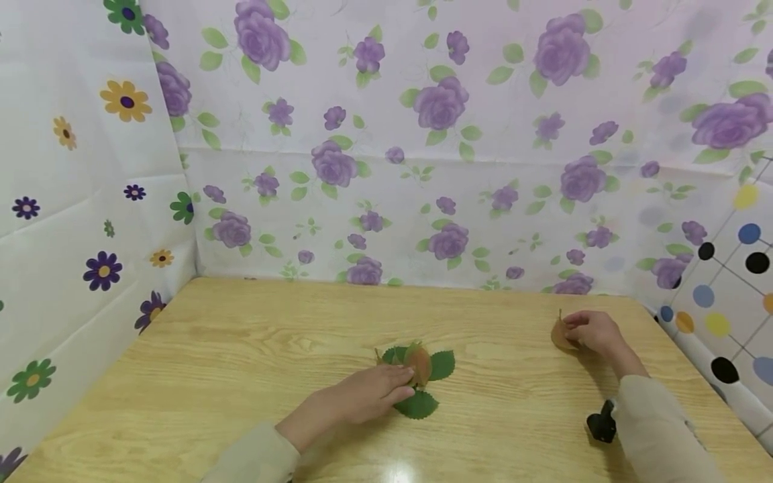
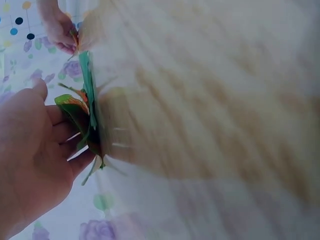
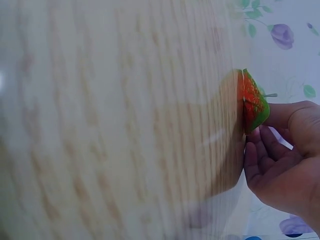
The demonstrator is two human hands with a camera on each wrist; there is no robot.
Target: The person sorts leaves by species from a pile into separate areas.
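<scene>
Near the middle of the table my left hand [image 1: 362, 396] rests on a small pile of leaves, its fingers nearly straight. Green leaves with toothed edges [image 1: 418, 406] stick out from under a brownish-orange leaf [image 1: 421, 365]. Part of the pile is hidden beneath the fingers. In the left wrist view, the fingertips lie against a curled green leaf [image 2: 74, 107]. Toward the right side of the table, my right hand [image 1: 594, 332] pinches a single brownish leaf [image 1: 561, 335] by its edge. That leaf [image 3: 255, 105] looks red and green in the right wrist view, its stem pointing outward, close to the tabletop.
A small black object [image 1: 602, 424] sits beside my right sleeve [image 1: 658, 426]. Under everything is a wood-grain table [image 1: 241, 342]. Cloths with purple roses [image 1: 443, 104], daisies [image 1: 102, 270] and coloured dots [image 1: 725, 369] hang along its back and sides.
</scene>
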